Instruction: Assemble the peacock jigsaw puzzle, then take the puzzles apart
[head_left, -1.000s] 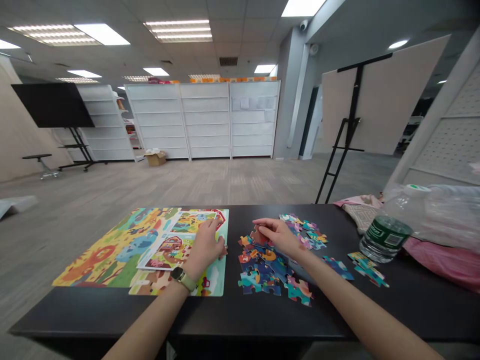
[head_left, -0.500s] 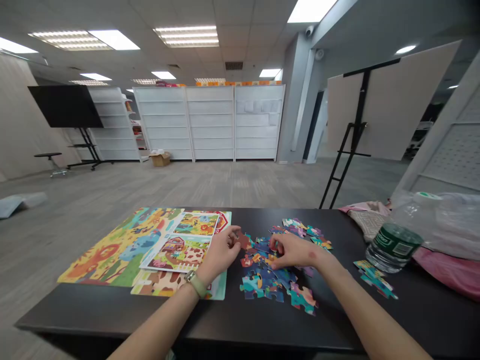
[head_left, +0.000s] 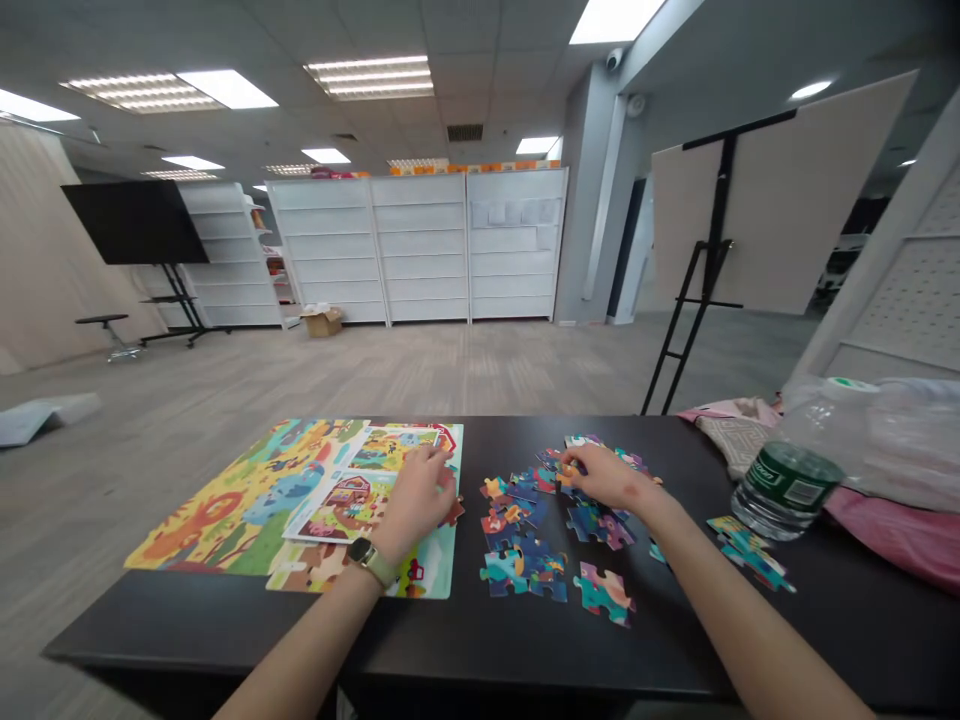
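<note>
My left hand [head_left: 421,492], with a watch on its wrist, is over the right side of the picture sheets. Its fingers are curled down, and a reddish-brown puzzle piece [head_left: 455,510] shows at their edge, partly hidden by the hand. Among the loose jigsaw pieces, my right hand [head_left: 604,476] pinches an orange and blue puzzle piece [head_left: 568,477]. Dark blue puzzle pieces [head_left: 540,570] lie in a group nearer the front edge. A pink and teal puzzle piece [head_left: 604,594] rests apart from them, beside my right forearm.
A printed reference card [head_left: 341,505] lies on the colourful animal puzzle sheet [head_left: 217,510]. To the right stand a water bottle [head_left: 795,470] and a pink bag [head_left: 892,535], near several more pieces [head_left: 750,553]. The black table's front edge [head_left: 450,672] is close to me.
My left hand has moved left onto the sheets, with the reddish-brown piece. My right hand has shifted right and farther back, and the pieces in the middle are more spread out.
</note>
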